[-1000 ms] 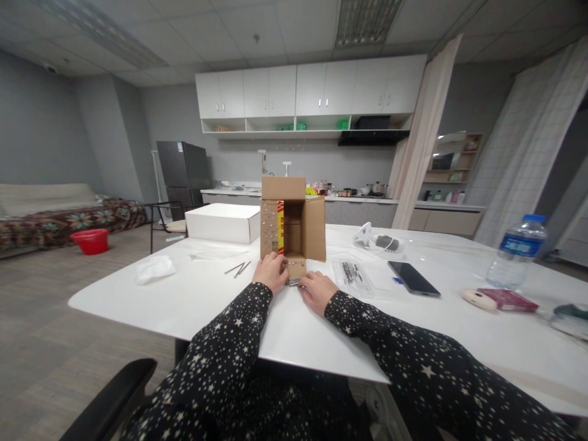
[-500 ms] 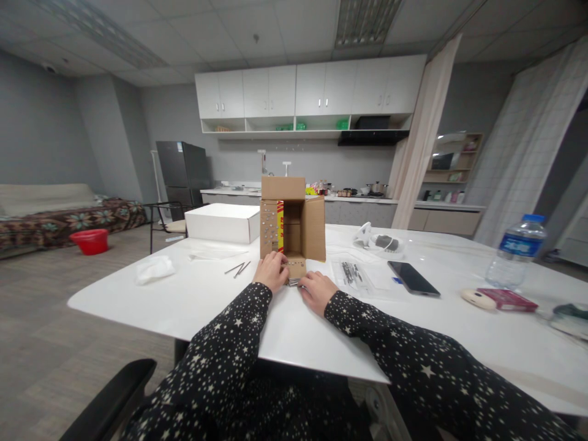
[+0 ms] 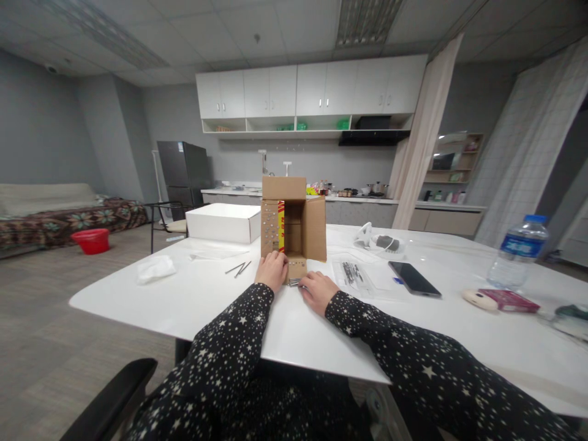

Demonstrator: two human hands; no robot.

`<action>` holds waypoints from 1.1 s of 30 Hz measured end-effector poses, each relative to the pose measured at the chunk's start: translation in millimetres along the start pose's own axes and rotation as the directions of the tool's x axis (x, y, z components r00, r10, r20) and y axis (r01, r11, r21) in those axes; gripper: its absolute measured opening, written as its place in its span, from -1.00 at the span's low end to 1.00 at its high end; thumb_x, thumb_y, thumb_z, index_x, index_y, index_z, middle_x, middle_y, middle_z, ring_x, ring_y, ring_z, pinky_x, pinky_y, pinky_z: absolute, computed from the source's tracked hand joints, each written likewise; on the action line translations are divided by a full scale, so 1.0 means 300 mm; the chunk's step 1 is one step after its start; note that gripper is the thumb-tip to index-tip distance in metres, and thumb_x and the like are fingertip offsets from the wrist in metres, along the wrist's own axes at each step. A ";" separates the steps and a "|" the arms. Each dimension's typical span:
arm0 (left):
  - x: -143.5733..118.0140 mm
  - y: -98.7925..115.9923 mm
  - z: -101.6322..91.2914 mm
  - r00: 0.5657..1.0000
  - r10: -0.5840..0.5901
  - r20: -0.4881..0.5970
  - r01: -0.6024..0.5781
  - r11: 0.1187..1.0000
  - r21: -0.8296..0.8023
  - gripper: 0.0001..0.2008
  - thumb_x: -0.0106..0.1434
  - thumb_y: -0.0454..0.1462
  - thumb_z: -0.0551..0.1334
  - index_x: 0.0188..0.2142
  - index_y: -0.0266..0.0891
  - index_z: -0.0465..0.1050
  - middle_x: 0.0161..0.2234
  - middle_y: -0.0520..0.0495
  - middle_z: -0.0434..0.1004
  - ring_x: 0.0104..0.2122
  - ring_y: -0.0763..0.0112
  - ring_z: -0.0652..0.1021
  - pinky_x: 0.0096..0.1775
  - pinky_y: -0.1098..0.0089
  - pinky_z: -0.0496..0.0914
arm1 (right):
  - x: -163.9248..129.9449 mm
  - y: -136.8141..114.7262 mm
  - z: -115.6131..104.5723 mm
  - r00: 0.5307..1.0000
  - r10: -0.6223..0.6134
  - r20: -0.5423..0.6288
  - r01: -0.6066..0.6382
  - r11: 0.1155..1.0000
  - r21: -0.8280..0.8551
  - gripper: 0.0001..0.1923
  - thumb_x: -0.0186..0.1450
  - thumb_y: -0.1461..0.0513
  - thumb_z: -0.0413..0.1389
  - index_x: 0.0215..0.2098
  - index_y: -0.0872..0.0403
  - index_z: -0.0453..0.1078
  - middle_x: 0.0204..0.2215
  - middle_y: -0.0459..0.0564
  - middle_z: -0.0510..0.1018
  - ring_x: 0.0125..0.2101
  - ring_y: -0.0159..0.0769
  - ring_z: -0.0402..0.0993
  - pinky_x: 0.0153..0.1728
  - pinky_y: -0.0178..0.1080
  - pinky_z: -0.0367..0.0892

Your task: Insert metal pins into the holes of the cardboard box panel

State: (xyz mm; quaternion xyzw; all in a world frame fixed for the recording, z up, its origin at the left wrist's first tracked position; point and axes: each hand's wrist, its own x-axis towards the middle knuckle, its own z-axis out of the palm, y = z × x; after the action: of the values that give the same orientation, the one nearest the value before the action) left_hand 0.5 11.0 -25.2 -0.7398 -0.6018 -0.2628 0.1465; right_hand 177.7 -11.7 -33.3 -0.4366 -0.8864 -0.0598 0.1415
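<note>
Almost nothing has moved since half a second ago: the whole view slides very slightly, while hands and cardboard stay put. Nearest, on the white table (image 3: 294, 343), the right hand (image 3: 318, 291) has its fingertips bent against a small bunch of metal nails (image 3: 294, 282) lying between the two hands; whether it pinches them cannot be told. The left hand (image 3: 272, 269) has its fingers curled together at the left edge of the lowered front flap (image 3: 297, 269); a hold there cannot be told either. The bunch looks gathered side by side, while a few loose nails (image 3: 242, 269) lie apart, left of the left hand; how much is left beyond these does not show. Right of the right hand lie a clear plastic case (image 3: 353, 275) with dark slim pieces and, farther over, a smartphone (image 3: 414, 279). Just beyond both hands stands the open cardboard box (image 3: 316, 229), small pale spots dotting its left side panel (image 3: 269, 220). Beyond the left hand, beside that box, sits a white box (image 3: 223, 223).
</note>
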 end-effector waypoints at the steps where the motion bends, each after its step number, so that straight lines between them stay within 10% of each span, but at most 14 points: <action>1: 0.001 0.002 -0.001 1.000 0.005 -0.005 -0.005 1.000 0.015 -0.83 0.31 -0.27 0.02 -0.21 -0.21 0.36 -0.17 -0.13 0.42 -0.11 0.20 0.41 -0.11 0.20 0.24 | 0.000 -0.001 -0.001 1.000 0.001 0.004 -0.001 1.000 0.002 -0.75 0.33 0.25 -0.06 -0.13 0.03 0.43 -0.17 0.04 0.44 -0.15 -0.22 0.30 -0.18 -0.22 0.17; 33: 0.003 0.014 -0.016 0.991 -0.032 -0.129 0.013 0.989 -0.144 -0.93 0.22 -0.32 0.09 -0.27 -0.18 0.25 -0.28 -0.06 0.50 -0.19 0.24 0.47 -0.15 0.25 0.22 | -0.001 -0.002 -0.003 1.000 0.001 -0.006 -0.001 1.000 0.001 -0.75 0.33 0.23 -0.05 -0.14 0.04 0.43 -0.18 0.04 0.45 -0.15 -0.21 0.32 -0.19 -0.22 0.17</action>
State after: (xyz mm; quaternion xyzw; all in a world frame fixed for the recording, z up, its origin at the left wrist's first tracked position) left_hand 3.8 8.3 -20.2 -0.7225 -0.5789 -0.3551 0.1292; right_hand 177.5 -12.4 -32.6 -0.4368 -0.8859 -0.0607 0.1441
